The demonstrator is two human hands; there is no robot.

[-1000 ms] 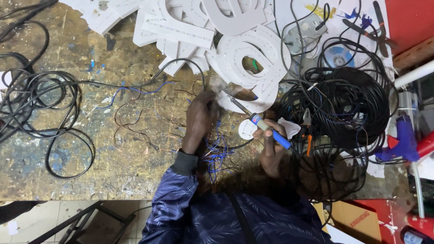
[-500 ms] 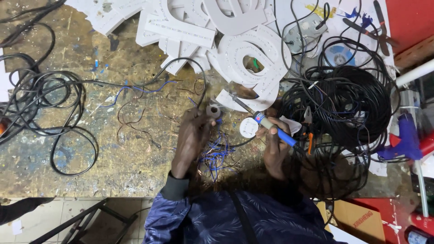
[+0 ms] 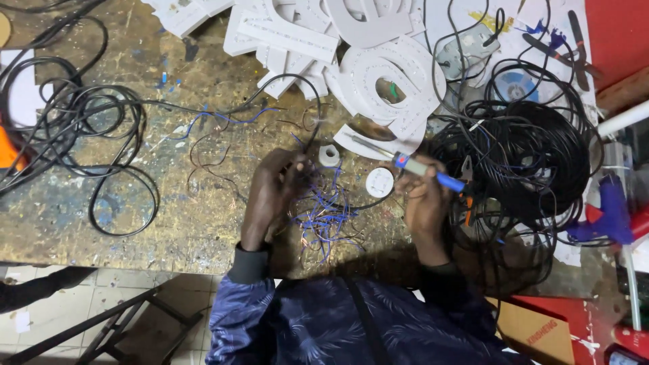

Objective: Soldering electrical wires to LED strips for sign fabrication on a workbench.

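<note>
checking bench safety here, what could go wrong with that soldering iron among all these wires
1. The soldering iron in the right hand points toward the white foam letter cutouts; its tip could scorch them.
2. The left hand pinches thin wire beside the blue wire tangle, near the iron, so a slip might burn fingers.
3. The black cable coil beside the right hand could snag the iron.

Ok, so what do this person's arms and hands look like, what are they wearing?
Both arms are in long sleeves of a dark navy jacket with a faint lighter leaf-like print. The left sleeve ends in a plain dark ribbed cuff at the wrist. The left hand and right hand are bare: no gloves, no rings or watch visible.
</note>
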